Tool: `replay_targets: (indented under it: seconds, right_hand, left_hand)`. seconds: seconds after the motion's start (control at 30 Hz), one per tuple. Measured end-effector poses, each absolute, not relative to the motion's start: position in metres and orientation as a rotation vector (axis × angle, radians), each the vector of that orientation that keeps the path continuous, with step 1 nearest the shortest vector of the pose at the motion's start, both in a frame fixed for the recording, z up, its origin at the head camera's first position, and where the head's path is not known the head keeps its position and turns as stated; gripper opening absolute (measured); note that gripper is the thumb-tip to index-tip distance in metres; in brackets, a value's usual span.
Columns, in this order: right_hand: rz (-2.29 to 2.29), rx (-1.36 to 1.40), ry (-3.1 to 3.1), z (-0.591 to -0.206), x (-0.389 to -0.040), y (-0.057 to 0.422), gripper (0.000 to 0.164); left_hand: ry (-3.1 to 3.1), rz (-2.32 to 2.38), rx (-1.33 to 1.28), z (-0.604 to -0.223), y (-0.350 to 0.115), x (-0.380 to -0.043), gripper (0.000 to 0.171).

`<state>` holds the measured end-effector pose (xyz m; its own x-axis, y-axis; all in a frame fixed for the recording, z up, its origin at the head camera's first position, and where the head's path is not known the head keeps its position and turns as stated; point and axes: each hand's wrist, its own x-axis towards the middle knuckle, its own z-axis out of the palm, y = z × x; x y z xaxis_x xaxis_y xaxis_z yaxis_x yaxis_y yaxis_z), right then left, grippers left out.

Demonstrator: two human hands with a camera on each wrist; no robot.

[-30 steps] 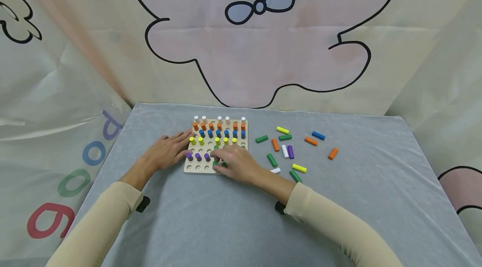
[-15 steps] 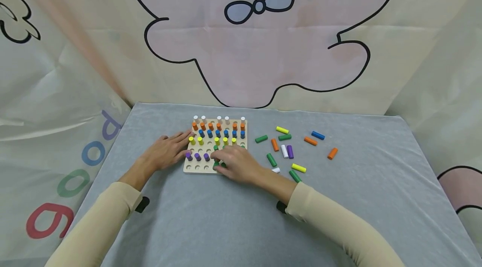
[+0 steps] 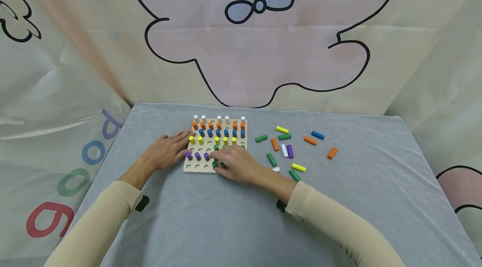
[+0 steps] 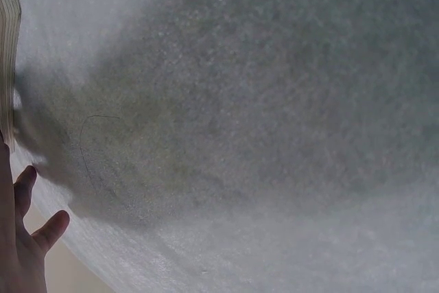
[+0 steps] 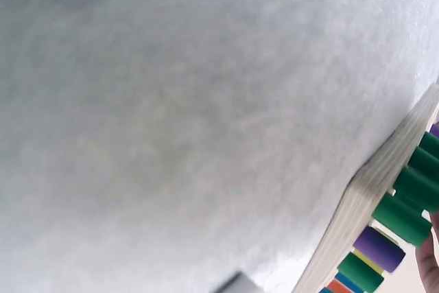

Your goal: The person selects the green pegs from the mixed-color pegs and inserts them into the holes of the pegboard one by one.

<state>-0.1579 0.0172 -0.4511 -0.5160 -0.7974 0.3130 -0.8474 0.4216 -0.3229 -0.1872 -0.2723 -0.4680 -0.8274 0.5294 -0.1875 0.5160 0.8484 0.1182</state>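
A pale wooden pegboard lies on the table, with upright pegs in rows of white, orange, blue, yellow, green and purple. My left hand rests at the board's left edge, fingers extended and touching it; part of that hand shows in the left wrist view. My right hand is over the board's front right part. Its thumb and fingertips pinch a green peg in the front row, and the hand hides the holes behind it. Green pegs line the board's edge in the right wrist view, beside the fingertips.
Loose pegs lie right of the board, among them a yellow peg, a purple peg, a blue peg and an orange peg. The table has a grey cloth. A printed curtain stands behind.
My right thumb and fingertips have shifted very slightly left at the front row, and the green peg there tilts a little differently. The left hand stays still.
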Motion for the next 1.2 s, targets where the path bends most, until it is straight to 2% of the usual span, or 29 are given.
replay_targets:
  seconds: [0.23, 0.53, 1.2]
  right_hand:
    - [0.695, 1.478, -2.564, -0.443, -0.159, 0.036, 0.033]
    - [0.626, 1.406, -2.646, -0.44, -0.161, 0.083, 0.032]
    - [0.58, 1.264, -2.706, -0.456, -0.146, 0.179, 0.033]
  left_hand:
    - [2.817, 0.093, 0.813, -0.468, -0.273, -0.187, 0.068]
    - [2.808, 0.085, 0.796, -0.469, -0.273, -0.188, 0.069]
    - [2.81, 0.097, 0.796, -0.469, -0.273, -0.187, 0.069]
